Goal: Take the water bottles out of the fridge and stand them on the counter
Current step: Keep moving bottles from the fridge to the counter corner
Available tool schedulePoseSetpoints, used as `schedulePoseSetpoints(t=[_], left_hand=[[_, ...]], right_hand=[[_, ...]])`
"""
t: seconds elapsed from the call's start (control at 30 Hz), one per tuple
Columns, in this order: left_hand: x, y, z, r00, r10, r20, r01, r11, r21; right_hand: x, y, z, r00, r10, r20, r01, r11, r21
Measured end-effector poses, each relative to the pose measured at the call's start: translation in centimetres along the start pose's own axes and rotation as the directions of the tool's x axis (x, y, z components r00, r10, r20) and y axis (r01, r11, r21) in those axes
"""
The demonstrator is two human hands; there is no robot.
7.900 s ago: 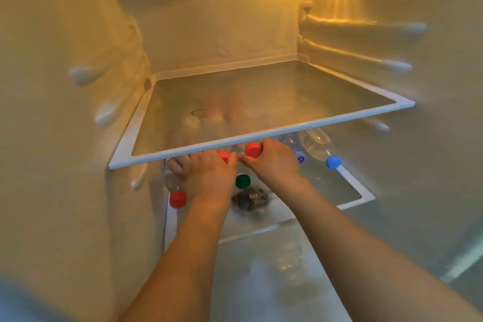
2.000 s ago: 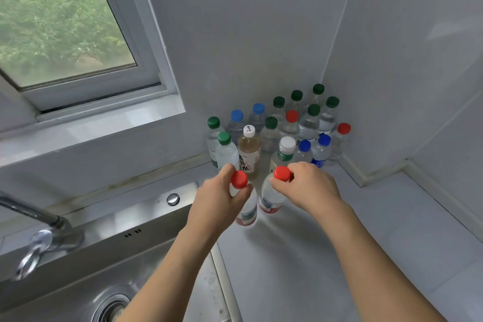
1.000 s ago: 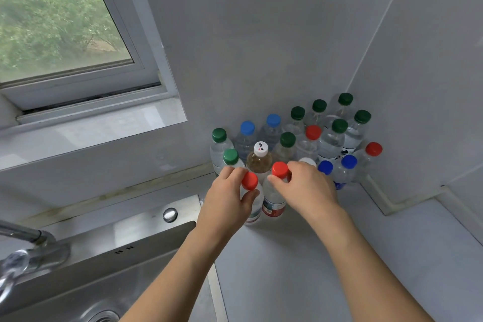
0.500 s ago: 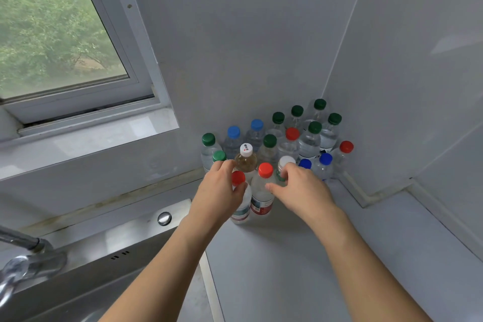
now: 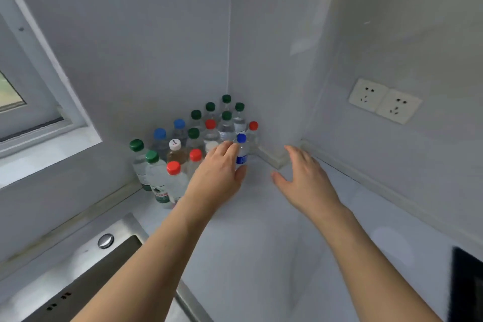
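Several water bottles (image 5: 194,136) with green, blue, red and white caps stand upright, packed into the counter's (image 5: 261,230) back corner. Two red-capped bottles stand at the front of the group: one (image 5: 174,178) at the front left, the other (image 5: 194,161) just behind it. My left hand (image 5: 218,172) hovers with straight fingers in front of the group, its fingertips near a small blue-capped bottle (image 5: 241,150), and hides part of the front row. My right hand (image 5: 304,178) is open over bare counter to the right, holding nothing.
A steel sink (image 5: 86,277) with a round button lies at the lower left. A window frame (image 5: 49,117) and sill are on the left. Two wall sockets (image 5: 384,104) sit on the right wall. A dark object (image 5: 467,287) shows at the right edge.
Both hands let go of the two red-capped bottles, which now stand on the counter. The hands have spread open and drifted right; the view has swung right.
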State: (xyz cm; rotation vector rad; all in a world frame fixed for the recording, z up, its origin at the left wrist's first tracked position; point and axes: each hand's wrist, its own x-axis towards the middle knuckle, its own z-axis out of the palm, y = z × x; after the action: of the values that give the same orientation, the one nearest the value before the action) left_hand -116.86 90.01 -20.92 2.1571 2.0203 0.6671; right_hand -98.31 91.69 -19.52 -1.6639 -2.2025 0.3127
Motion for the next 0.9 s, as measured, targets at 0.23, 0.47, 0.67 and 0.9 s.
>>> schedulePoseSetpoints(t=[0.23,0.47,0.67,0.9], left_hand=[[-1.0,12.0,1.5,0.958,0.267,0.102,-0.26,0.963,-0.077],[-4.3,26.9,3.7,0.838,0.526,0.143,-0.503,0.848,-0.171],[-12.1,42.7,5.6,0.671,0.727,0.144,-0.69,0.684,-0.236],[-23.9,58.8,7.4,0.453,0.885,0.108,-0.826,0.462,-0.323]], right_hand=[[-9.2,6.5,-7.5,0.962,0.214,-0.171,-0.225,0.973,-0.05],[-21.4,13.5,-15.7,0.855,0.389,-0.343,-0.42,0.907,-0.02],[-36.2,19.5,-22.6,0.708,0.538,-0.458,-0.611,0.792,-0.013],[-54.5,24.3,-28.7,0.471,0.676,-0.566,-0.797,0.601,0.055]])
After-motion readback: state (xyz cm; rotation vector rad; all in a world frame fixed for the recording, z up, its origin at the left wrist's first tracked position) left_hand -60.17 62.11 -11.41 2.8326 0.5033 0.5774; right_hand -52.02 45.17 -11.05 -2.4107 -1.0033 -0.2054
